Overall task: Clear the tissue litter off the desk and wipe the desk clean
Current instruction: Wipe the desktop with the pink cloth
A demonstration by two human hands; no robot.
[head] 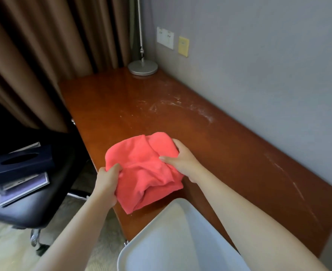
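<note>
Your two hands hold one pink cloth point(144, 169) on the tabletop point(229, 153). Your left hand point(107, 182) grips its near corner. Your right hand point(182, 161) pinches its far side. One lamp point(142, 68) stands far back.

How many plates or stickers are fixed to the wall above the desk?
2. A white outlet plate sits to the right of the lamp pole, and a yellow sticker is just right of it, slightly lower. More could lie outside the view.
</note>
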